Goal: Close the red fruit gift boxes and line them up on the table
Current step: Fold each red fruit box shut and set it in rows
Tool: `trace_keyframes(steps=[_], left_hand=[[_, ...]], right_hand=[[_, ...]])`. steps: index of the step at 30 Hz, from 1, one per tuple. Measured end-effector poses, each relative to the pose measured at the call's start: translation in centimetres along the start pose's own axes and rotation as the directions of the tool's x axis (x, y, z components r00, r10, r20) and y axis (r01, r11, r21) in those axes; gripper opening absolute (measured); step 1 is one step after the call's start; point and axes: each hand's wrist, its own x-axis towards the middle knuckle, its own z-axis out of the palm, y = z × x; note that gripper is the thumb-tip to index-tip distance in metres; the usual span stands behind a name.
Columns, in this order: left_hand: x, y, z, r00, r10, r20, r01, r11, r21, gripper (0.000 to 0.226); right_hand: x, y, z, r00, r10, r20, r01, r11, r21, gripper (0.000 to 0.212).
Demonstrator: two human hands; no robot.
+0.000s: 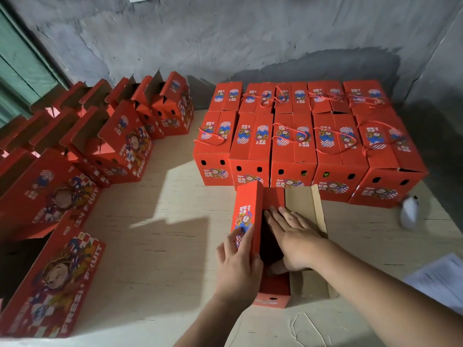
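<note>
Your left fingers point(244, 236) curled around the upright red flap point(246, 214) of the open box point(274, 290), your right fingers point(283, 219) flat and straight on the brown flap point(304, 204) beside it, box on the tabletop point(162, 221) just before the closed boxes point(300, 136).

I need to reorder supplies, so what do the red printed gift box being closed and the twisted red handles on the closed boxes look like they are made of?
The red printed gift box between the left hand and right hand looks like cardboard: glossy printed outside, plain matte brown inside its open flap. The twisted red handles look like cord, probably synthetic or paper; that cannot be told.
</note>
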Motion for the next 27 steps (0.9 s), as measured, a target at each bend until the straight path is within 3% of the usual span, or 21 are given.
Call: trace_keyframes(steps=[2, 4, 7, 12, 15, 20, 27], left_hand=[[0.8, 0.6, -0.2, 0.997, -0.050, 0.062, 0.040, 0.986, 0.159, 0.074], [2.5, 1.3, -0.7, 0.993, -0.090, 0.070, 0.078, 0.983, 0.167, 0.074], [5.4, 1.8, -0.7, 0.994, -0.040, 0.100, 0.025, 0.988, 0.152, 0.067], [8.2, 0.7, -0.4, 0.972, -0.046, 0.232, -0.014, 0.968, 0.250, 0.090], [8.4, 0.5, -0.4, 0.974, -0.047, 0.222, -0.029, 0.944, 0.327, 0.091], [8.2, 2.0, 1.4, 0.950, -0.212, 0.231, 0.103, 0.907, 0.409, 0.092], [8.1, 0.3, 2.5, 0.982, -0.096, 0.163, 0.011, 0.888, 0.459, 0.078]], right_hand=[[0.2, -0.1, 0.0, 1.000, 0.001, 0.020, -0.001, 1.000, -0.015, 0.140], [0.5, -0.2, -0.1, 0.999, 0.015, 0.043, -0.014, 1.000, -0.021, 0.142], [0.7, -0.1, -0.1, 0.999, 0.027, 0.043, -0.026, 0.999, -0.018, 0.145], [0.8, -0.1, 0.1, 0.998, 0.032, 0.053, -0.030, 0.999, -0.041, 0.144], [1.1, -0.3, -0.2, 0.996, 0.045, 0.080, -0.041, 0.998, -0.048, 0.144], [1.3, 0.0, -0.2, 0.992, 0.036, 0.125, -0.037, 0.999, 0.008, 0.146], [0.5, 0.8, 0.8, 0.999, -0.040, -0.018, 0.043, 0.984, 0.175, 0.127]])
